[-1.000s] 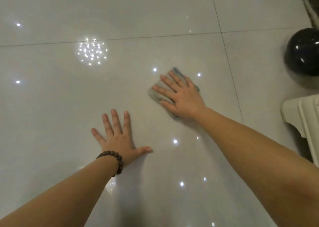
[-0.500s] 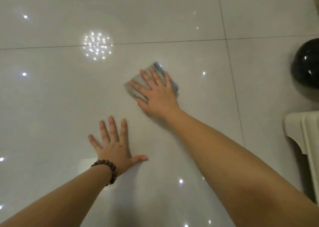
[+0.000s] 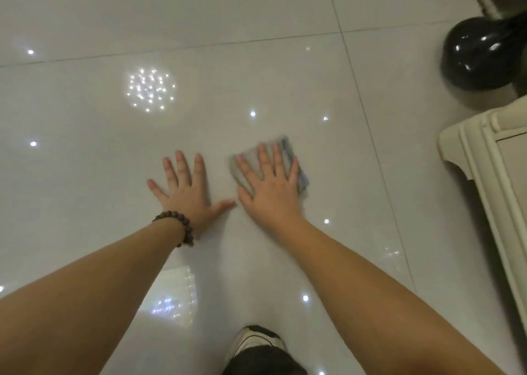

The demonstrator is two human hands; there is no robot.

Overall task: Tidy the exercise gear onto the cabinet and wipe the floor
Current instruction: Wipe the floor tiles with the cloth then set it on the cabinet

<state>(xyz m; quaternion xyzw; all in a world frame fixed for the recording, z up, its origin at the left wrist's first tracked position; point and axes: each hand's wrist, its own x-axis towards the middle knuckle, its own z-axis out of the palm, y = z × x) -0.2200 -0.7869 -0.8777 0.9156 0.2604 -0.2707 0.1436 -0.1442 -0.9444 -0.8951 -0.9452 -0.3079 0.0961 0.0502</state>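
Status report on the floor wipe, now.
Left hand flat on the floor, bracing. Right hand flat, pressing the cloth down. Nothing near the cloth; black ball far right.

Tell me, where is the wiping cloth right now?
In the head view the cloth lies flat on the floor under the right hand, just right of the left hand and left of the cabinet.

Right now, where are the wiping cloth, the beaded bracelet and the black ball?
cloth (image 3: 288,146), head view, blue-striped far edge beyond the fingers
beaded bracelet (image 3: 182,223), head view, beads across the left wrist
black ball (image 3: 479,58), head view, glossy middle
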